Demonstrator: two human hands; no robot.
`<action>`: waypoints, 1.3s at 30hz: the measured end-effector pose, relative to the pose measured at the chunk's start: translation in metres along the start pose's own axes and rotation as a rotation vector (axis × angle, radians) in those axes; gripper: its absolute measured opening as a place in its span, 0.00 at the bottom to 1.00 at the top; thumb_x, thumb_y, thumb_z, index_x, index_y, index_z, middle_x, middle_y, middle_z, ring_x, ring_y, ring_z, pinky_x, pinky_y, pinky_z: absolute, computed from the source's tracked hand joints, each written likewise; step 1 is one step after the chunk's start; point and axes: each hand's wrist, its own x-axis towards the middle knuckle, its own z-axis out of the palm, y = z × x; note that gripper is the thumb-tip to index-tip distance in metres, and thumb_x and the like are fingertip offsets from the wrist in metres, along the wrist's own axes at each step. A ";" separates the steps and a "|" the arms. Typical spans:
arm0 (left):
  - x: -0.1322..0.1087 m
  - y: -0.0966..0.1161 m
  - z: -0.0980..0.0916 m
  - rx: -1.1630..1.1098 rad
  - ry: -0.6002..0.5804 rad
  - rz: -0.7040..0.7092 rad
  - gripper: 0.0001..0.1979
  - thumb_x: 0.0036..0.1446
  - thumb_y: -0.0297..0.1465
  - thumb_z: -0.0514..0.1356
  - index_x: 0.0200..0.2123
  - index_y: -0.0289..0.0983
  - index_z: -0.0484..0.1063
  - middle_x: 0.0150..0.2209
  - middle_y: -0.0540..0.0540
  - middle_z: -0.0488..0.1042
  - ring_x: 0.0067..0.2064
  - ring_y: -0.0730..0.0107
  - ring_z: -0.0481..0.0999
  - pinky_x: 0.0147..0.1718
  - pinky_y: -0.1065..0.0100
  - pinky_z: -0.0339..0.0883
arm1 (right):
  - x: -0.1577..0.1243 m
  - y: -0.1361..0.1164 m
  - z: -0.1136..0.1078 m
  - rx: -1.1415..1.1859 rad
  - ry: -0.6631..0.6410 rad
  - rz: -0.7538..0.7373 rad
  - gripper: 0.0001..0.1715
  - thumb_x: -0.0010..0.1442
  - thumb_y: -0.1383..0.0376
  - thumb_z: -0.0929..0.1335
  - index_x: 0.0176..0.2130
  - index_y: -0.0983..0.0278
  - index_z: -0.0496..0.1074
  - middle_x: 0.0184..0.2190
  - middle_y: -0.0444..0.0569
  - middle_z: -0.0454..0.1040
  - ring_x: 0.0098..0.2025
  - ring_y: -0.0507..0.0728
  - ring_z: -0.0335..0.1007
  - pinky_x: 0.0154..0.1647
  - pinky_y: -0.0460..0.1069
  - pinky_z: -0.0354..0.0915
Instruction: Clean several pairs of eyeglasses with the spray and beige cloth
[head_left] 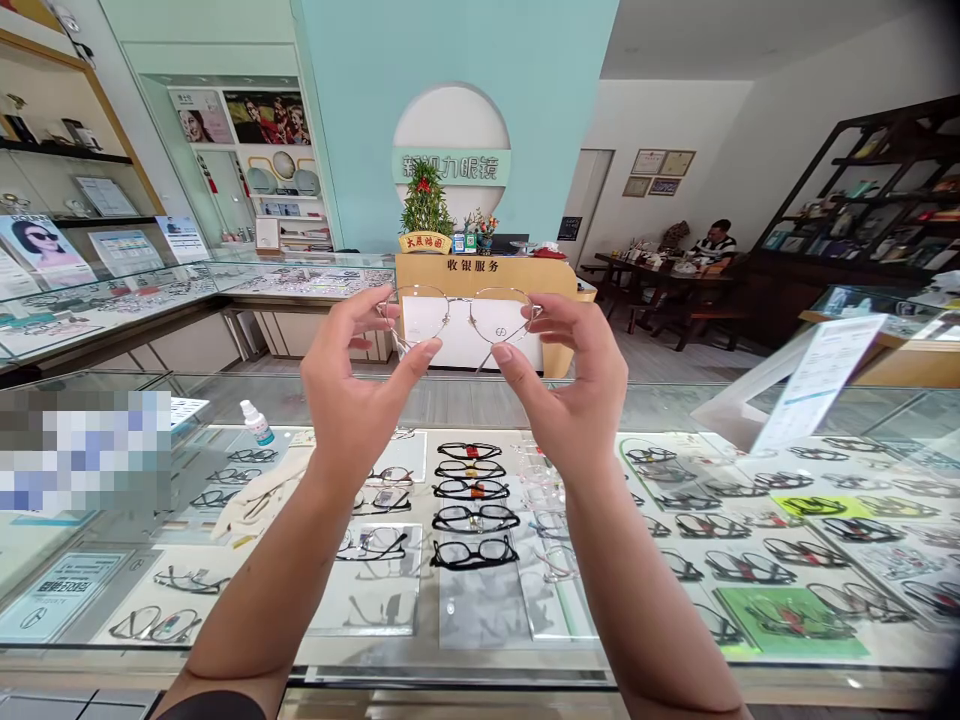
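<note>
A pair of thin metal-rimmed eyeglasses (459, 299) is held up in front of me, above the glass counter. My left hand (367, 355) pinches the left rim side between thumb and fingers. On the other side, my right hand (566, 365) grips the right rim with its thumb below and fingers behind. Both lenses look clear, with the counter front visible through them. Below my hands, a column of black-framed glasses (475, 518) lies in the display case. A small spray bottle (256, 423) and a cream cloth (259, 498) rest on the glass left of my left forearm.
The glass display counter (390, 672) runs across the front, full of eyeglass frames. A tilted sign stand (814, 385) is on its right. Behind stand a cash desk (559, 345) with a plant (426, 208) and, at the far right, a person (714, 243) at a dark table.
</note>
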 end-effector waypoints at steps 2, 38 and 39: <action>-0.001 0.000 0.002 -0.007 0.015 -0.010 0.33 0.63 0.50 0.78 0.65 0.45 0.76 0.55 0.42 0.86 0.53 0.54 0.87 0.50 0.53 0.80 | 0.000 -0.001 0.000 -0.010 -0.002 0.008 0.22 0.70 0.54 0.77 0.61 0.52 0.78 0.52 0.51 0.84 0.52 0.63 0.81 0.57 0.63 0.77; 0.002 -0.020 0.014 -0.302 -0.052 -0.253 0.29 0.60 0.48 0.80 0.60 0.44 0.83 0.57 0.39 0.88 0.54 0.55 0.89 0.48 0.57 0.86 | 0.000 -0.002 0.002 -0.010 0.056 0.019 0.21 0.72 0.55 0.76 0.62 0.49 0.80 0.54 0.52 0.82 0.55 0.65 0.79 0.56 0.64 0.78; 0.002 -0.020 0.014 -0.303 -0.055 -0.247 0.28 0.60 0.47 0.80 0.59 0.44 0.83 0.57 0.39 0.88 0.54 0.56 0.89 0.48 0.57 0.85 | 0.000 -0.003 0.002 -0.014 0.064 0.015 0.22 0.72 0.55 0.76 0.62 0.49 0.80 0.55 0.52 0.82 0.55 0.65 0.79 0.56 0.64 0.78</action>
